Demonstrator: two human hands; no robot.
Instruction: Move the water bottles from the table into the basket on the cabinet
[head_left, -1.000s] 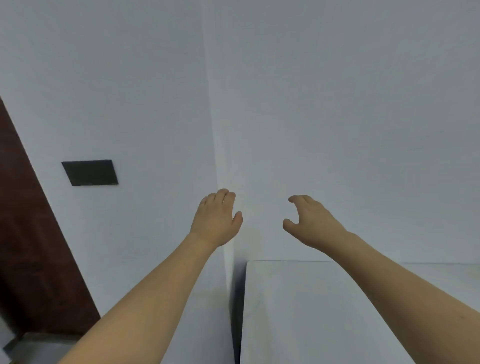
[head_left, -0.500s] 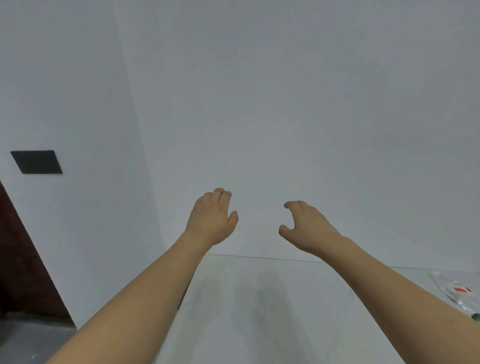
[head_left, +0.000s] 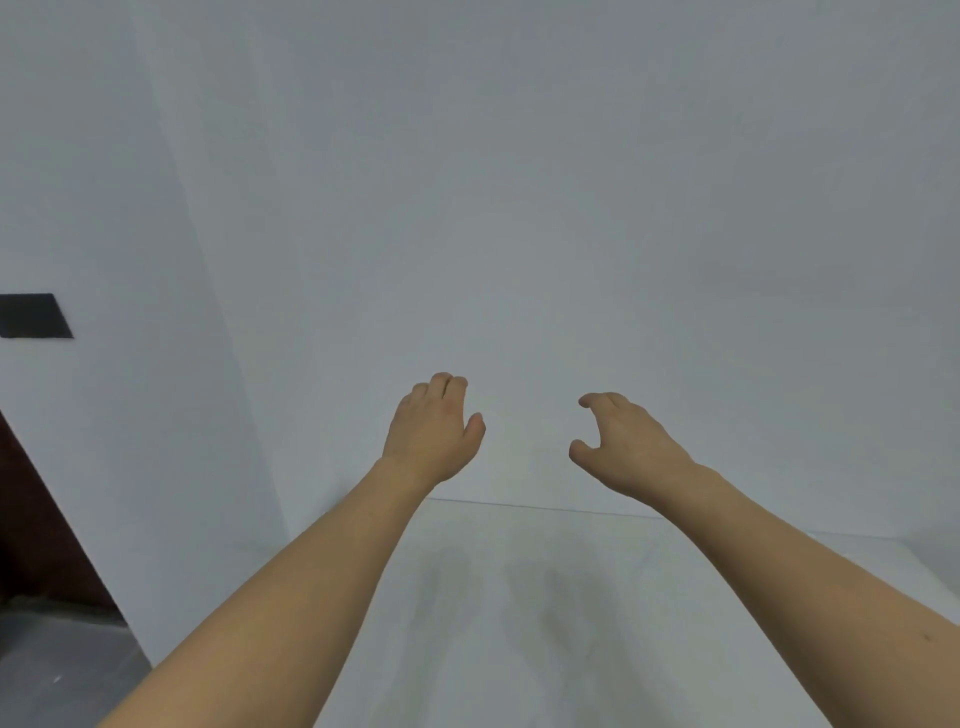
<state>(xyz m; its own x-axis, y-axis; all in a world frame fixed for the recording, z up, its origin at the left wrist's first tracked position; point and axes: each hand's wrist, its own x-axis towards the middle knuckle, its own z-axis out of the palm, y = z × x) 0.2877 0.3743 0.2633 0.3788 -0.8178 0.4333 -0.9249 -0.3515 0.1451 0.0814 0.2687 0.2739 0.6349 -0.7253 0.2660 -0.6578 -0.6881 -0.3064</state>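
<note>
My left hand and my right hand are stretched out side by side above the far part of a white table. Both hands hold nothing; the fingers are loosely curled and apart. No water bottle and no basket appear in the head view now. My forearms cast faint shadows on the tabletop.
A white wall rises right behind the table's far edge. A second white wall with a black plate stands at the left, with a dark brown door and grey floor below it.
The view swung right over the table, then slightly back left. A bottle seen at the right edge half a second ago is out of view. The hands kept their pose.
</note>
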